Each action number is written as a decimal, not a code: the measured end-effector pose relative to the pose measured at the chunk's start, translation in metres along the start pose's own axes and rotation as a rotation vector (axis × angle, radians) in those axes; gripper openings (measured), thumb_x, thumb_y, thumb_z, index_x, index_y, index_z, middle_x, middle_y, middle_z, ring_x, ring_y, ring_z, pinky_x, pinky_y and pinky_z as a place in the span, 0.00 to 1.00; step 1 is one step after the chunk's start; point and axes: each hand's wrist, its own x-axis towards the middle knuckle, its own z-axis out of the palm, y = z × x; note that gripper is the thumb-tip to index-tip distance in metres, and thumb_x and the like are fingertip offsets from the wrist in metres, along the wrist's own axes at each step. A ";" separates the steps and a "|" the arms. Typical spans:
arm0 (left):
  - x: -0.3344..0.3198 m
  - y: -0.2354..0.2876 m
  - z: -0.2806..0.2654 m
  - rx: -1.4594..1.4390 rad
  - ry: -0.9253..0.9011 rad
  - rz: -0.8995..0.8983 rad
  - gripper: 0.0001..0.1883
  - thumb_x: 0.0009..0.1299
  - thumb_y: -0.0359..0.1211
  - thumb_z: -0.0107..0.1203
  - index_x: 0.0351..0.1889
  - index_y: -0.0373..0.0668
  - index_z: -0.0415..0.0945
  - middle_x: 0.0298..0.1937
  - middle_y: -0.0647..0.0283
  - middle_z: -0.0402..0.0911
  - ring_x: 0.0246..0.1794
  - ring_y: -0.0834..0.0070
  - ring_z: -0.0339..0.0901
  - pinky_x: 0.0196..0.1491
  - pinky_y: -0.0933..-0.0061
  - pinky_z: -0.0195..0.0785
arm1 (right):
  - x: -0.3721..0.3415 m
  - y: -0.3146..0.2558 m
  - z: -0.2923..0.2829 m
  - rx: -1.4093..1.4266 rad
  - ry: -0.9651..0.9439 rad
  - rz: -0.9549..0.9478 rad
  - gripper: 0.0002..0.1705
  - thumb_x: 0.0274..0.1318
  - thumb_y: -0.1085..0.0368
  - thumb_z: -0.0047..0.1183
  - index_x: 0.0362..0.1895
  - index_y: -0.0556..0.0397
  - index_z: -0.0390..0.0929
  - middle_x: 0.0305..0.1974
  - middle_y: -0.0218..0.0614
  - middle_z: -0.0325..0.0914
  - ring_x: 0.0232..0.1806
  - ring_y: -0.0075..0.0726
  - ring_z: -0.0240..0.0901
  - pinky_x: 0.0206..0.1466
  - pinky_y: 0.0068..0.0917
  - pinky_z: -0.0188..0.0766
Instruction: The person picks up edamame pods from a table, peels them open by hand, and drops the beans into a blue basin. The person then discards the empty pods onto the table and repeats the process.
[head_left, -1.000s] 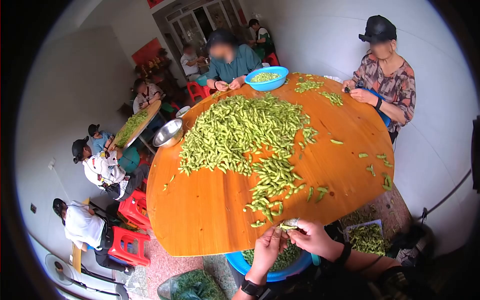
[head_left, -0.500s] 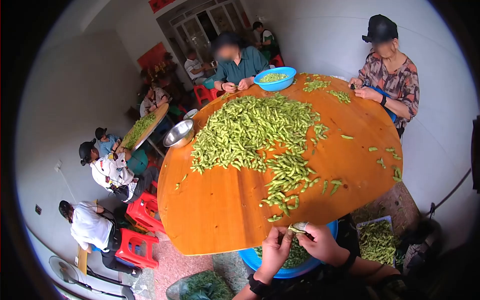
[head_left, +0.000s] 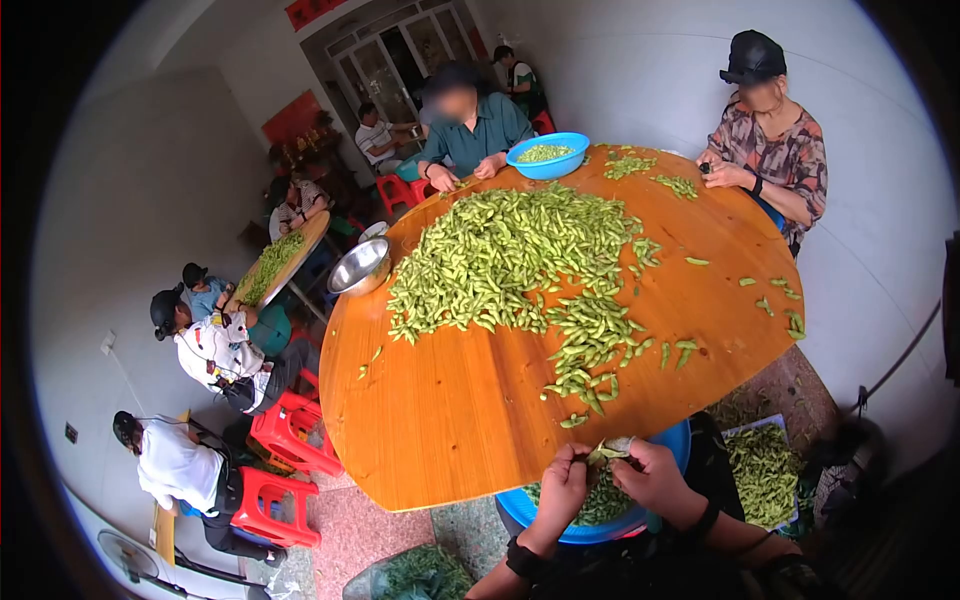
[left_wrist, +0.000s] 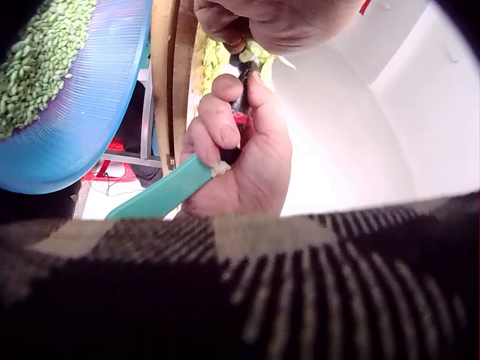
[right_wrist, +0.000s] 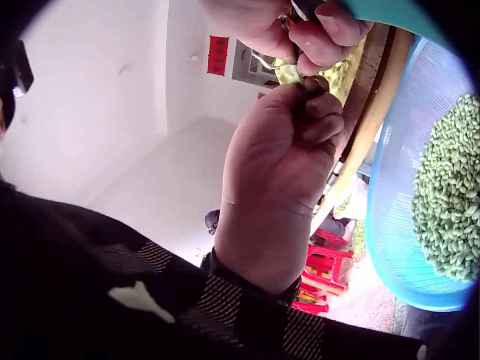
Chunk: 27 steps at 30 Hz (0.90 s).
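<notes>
A soybean pod [head_left: 604, 452], pale yellow-green, is between both hands just off the near table edge. My left hand [head_left: 562, 488] pinches it between thumb and forefinger. In the right wrist view, the remaining fingers of that hand curl toward the palm. My right hand [head_left: 660, 482] meets it at the pod from the other side. In the left wrist view, its fingers wrap a tool with a teal handle [left_wrist: 165, 191] and a dark metallic front end; fingers partly hide that end. Below the hands sits a blue basin [head_left: 683, 450] of shelled green beans.
A big pile of pods [head_left: 500, 250] covers the middle of the round wooden table [head_left: 430, 430]. A steel bowl [head_left: 360, 266] and a blue bowl [head_left: 575, 160] stand near its edge. Two people sit across. Pods fill a container [head_left: 765, 465] at right; red stools [head_left: 275, 505] stand left.
The head view has shifted slightly. Both hands stay together at the pod and appear a little farther right. The hands of the person in the teal shirt have moved apart.
</notes>
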 end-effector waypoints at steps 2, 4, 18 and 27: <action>-0.006 0.009 0.000 -0.094 -0.041 -0.025 0.06 0.76 0.26 0.44 0.44 0.39 0.72 0.32 0.68 0.77 0.24 0.85 0.67 0.27 0.84 0.60 | -0.002 -0.002 -0.005 0.090 0.004 0.099 0.11 0.60 0.70 0.53 0.45 0.62 0.76 0.26 0.32 0.76 0.27 0.18 0.70 0.30 0.21 0.69; -0.011 0.005 0.003 -0.192 -0.084 -0.053 0.06 0.77 0.27 0.44 0.45 0.38 0.72 0.33 0.67 0.78 0.24 0.85 0.67 0.27 0.83 0.61 | -0.006 -0.004 -0.010 0.111 -0.012 0.134 0.11 0.60 0.70 0.54 0.46 0.61 0.76 0.27 0.31 0.76 0.27 0.18 0.70 0.30 0.21 0.69; -0.028 0.014 0.034 -0.009 -0.053 0.080 0.05 0.74 0.31 0.55 0.42 0.40 0.77 0.24 0.75 0.73 0.20 0.90 0.64 0.23 0.87 0.56 | -0.004 -0.023 -0.048 -0.275 -0.188 -0.275 0.13 0.53 0.67 0.62 0.43 0.57 0.78 0.33 0.41 0.79 0.32 0.32 0.76 0.34 0.27 0.71; -0.027 0.010 0.036 -0.106 -0.036 0.038 0.05 0.72 0.29 0.57 0.42 0.38 0.75 0.30 0.72 0.78 0.23 0.91 0.67 0.25 0.87 0.60 | -0.011 -0.005 -0.043 0.007 -0.070 -0.114 0.11 0.54 0.68 0.61 0.35 0.60 0.74 0.23 0.37 0.73 0.25 0.22 0.67 0.28 0.26 0.67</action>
